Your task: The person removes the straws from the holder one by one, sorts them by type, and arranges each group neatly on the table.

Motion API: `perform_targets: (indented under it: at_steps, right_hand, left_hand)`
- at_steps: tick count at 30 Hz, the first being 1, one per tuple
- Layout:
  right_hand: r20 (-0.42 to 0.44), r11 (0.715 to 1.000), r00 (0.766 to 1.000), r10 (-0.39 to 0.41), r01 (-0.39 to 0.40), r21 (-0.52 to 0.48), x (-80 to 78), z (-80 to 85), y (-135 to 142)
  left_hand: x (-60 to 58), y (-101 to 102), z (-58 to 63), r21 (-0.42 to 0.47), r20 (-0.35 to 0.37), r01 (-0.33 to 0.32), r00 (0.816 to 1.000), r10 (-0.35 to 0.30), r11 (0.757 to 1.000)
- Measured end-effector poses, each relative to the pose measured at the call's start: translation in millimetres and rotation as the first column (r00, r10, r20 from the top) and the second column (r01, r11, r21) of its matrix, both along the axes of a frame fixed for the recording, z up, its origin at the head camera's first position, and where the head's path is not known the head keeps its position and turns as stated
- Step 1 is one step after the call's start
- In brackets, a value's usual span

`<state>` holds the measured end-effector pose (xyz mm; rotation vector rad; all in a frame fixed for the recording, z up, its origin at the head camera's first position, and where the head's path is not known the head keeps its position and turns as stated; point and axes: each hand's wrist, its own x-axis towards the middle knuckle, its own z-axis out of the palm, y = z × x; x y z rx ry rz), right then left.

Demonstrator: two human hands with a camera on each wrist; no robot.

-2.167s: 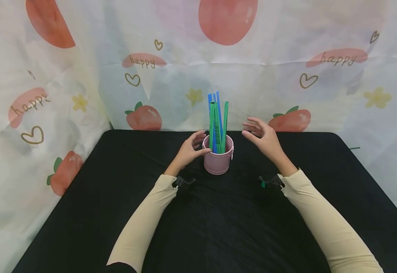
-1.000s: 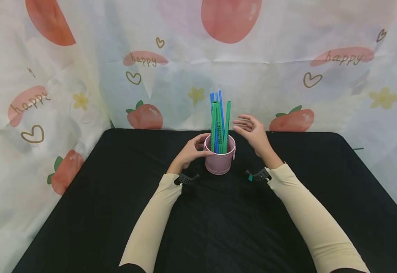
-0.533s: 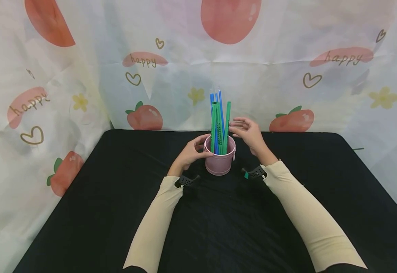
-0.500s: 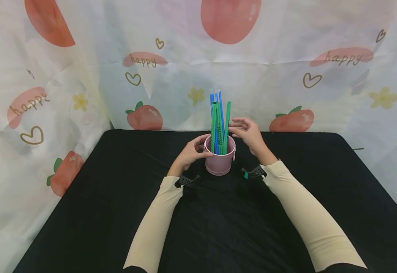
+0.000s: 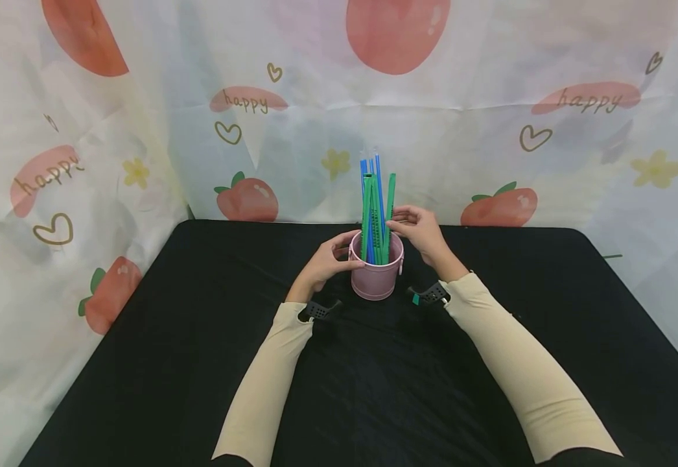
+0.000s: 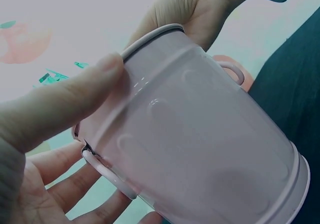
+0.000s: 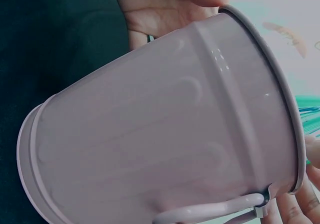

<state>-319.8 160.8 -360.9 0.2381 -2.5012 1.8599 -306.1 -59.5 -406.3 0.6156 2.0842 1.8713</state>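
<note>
Near the far edge of the black worktop (image 5: 350,389), whose cloth shows faint creases, a pink bucket (image 5: 373,284) stands upright. Its walls are smooth and slightly glossy, tapering to the base, with a rolled rim, a raised band beneath it, shallow rounded ribs and small loops at the sides. Flat, narrow green strips (image 5: 376,224) with dark lettering and slim blue straws (image 5: 379,172) rise out of it. The left hand (image 5: 323,264) grips the bucket, thumb against the near side of the rim, fingers round its side. The right hand (image 5: 426,237) has thumb and fingers bent close about the rightmost green strip; whether they pinch it, I cannot tell.
</note>
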Motion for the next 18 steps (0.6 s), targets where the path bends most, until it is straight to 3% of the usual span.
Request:
perform_targets:
  at_steps: [18]
  right_hand:
    - [-0.003,1.000,1.000,-0.026,0.026,-0.018,-0.2,2.5,2.9]
  left_hand:
    - [1.0,-1.4,-0.3,0.008,-0.019,-0.029,0.999,0.029,1.000]
